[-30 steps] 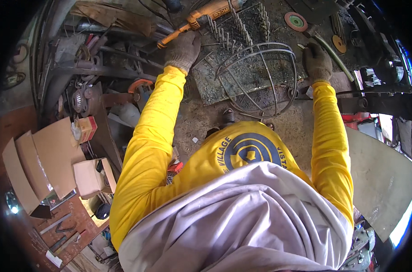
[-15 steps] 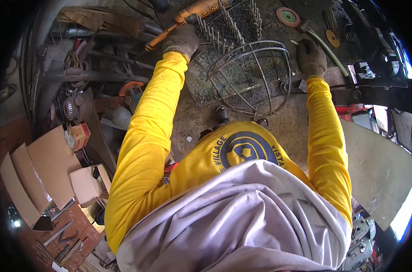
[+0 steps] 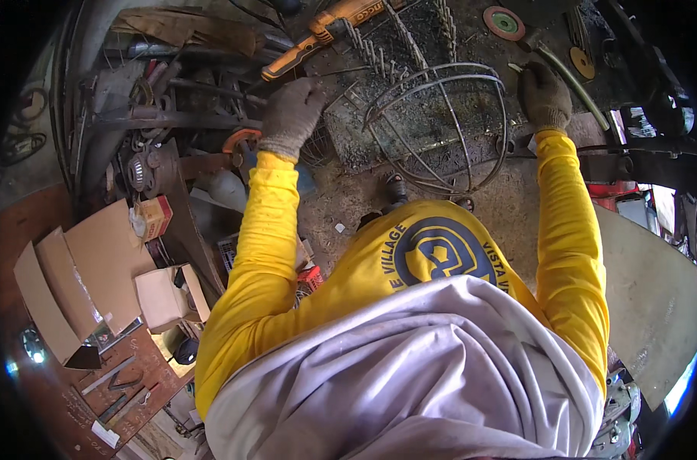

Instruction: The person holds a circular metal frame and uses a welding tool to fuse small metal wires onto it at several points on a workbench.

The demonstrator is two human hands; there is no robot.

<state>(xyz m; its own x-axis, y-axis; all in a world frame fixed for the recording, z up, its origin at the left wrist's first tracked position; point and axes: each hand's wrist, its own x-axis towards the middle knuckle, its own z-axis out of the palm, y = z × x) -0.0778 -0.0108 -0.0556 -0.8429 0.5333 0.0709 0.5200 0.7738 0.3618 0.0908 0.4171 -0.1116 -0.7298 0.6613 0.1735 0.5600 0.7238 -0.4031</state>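
Note:
Both my hands wear grey-brown work gloves. My left hand (image 3: 293,115) hovers off the left end of the blackened work table (image 3: 348,142), its fingers curled in with nothing showing in them. An orange and black angle grinder (image 3: 321,37) lies beyond it, apart from the glove. My right hand (image 3: 546,96) is low at the table's right side, beside a long-handled tool (image 3: 567,73); its fingers are dark and mostly hidden. A small pale piece (image 3: 515,67) lies near its fingertips. Between my hands a round cage of bent wire rods (image 3: 462,115) overhangs the near edge.
Several thin metal pegs (image 3: 375,57) stand upright on the table. A grinding disc (image 3: 504,24) lies at the far right. Scrap metal crowds the left, above flattened cardboard (image 3: 103,264) and an open box (image 3: 164,295). A grey sheet panel (image 3: 647,299) stands right.
My left hand has drawn back from the grinder's handle, toward me and to the left. My right hand has barely moved. The whole view has shifted slightly; the wire cage stays put.

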